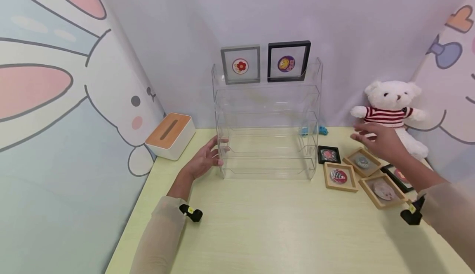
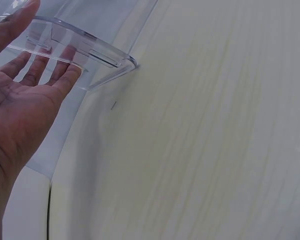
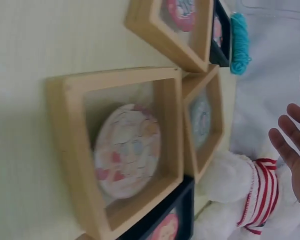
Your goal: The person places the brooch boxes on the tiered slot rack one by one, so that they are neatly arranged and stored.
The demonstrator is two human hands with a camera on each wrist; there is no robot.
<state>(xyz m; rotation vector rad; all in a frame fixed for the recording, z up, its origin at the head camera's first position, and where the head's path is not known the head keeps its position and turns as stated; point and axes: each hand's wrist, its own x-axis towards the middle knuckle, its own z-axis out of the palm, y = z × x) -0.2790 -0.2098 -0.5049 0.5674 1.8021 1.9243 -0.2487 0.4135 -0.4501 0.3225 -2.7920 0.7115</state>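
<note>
A clear acrylic tiered rack (image 1: 267,163) stands on the table. My left hand (image 1: 203,158) is at its left side, fingers spread and gently bent against the panel. In the left wrist view, the fingers of the left hand (image 2: 30,107) show through the clear plastic edge. My right hand (image 1: 382,142) is raised over the right side with nothing in it, in front of the teddy bear (image 1: 387,115). Below it lie wooden frames (image 1: 340,187) with round badges inside. A grey frame (image 1: 241,80) and a black frame (image 1: 272,62) stand on the top tier.
A white tissue box (image 1: 167,152) with a wooden lid sits at the back left. Small black frames (image 1: 335,160) lie among the wooden ones. A blue yarn bundle (image 3: 239,42) is behind the rack's right side. Fabric walls (image 1: 178,39) enclose the table.
</note>
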